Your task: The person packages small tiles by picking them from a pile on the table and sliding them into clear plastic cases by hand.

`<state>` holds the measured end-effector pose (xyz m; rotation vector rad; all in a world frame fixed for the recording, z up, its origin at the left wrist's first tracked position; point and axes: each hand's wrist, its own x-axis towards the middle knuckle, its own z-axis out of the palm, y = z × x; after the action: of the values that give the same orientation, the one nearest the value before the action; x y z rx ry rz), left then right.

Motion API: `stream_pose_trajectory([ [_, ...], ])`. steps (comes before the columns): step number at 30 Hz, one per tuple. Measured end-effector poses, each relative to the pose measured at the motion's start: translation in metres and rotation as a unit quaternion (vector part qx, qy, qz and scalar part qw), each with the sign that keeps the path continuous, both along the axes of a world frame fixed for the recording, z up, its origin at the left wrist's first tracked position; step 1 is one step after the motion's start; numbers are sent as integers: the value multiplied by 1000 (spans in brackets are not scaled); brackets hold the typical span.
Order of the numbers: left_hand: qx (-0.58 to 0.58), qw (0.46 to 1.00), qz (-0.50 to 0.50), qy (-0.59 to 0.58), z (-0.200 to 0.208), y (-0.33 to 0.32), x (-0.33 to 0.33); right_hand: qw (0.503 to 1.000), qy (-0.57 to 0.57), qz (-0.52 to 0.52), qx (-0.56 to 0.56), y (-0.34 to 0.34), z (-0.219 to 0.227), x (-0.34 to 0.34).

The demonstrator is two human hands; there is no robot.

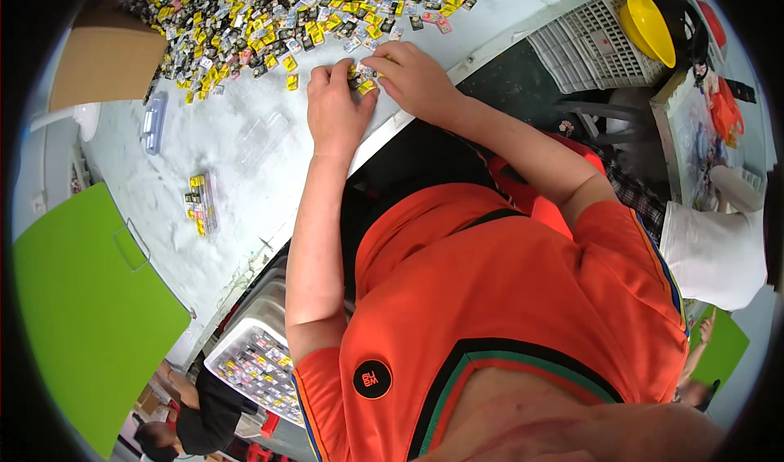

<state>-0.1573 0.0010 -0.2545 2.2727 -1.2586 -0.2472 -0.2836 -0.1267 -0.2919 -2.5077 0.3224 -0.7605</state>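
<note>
My left hand [336, 111] and my right hand [415, 82] meet near the table's front edge. Between them lies a small cluster of flat printed pieces [365, 85], yellow, white and dark. The fingers of both hands curl in around these pieces, and the thumb of my left hand touches a yellow one. Part of the cluster is hidden by my fingers. Just beyond my hands spreads a large heap of similar pieces [278, 25], in yellow, black, white and pink.
A clear case with stacked pieces [200, 205], a closed bluish case [153, 123] and a transparent lid [265, 138] lie left on the table [229, 266]. Around it are a cardboard box [106, 66], green board [98, 307], filled tub [257, 372], grey crate [600, 42] and other people.
</note>
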Motion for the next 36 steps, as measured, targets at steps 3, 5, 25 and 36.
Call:
stream_pose_trajectory([
  [3, -7, 1000, 8, -3, 1, 3, -3, 999, -37, -2, 17, -2, -4, -1],
  [5, -6, 1000, 15, -2, 2, 4, -4, 998, -49, -4, 30, -1, -4, -2],
  [25, -13, 999, 31, -7, 2, 12, -6, 996, 44, 24, -74, -2, 14, 3],
  [36, -13, 999, 23, 34, 4, 20, -1, 999, 5, 16, 41, -6, 16, -3],
])
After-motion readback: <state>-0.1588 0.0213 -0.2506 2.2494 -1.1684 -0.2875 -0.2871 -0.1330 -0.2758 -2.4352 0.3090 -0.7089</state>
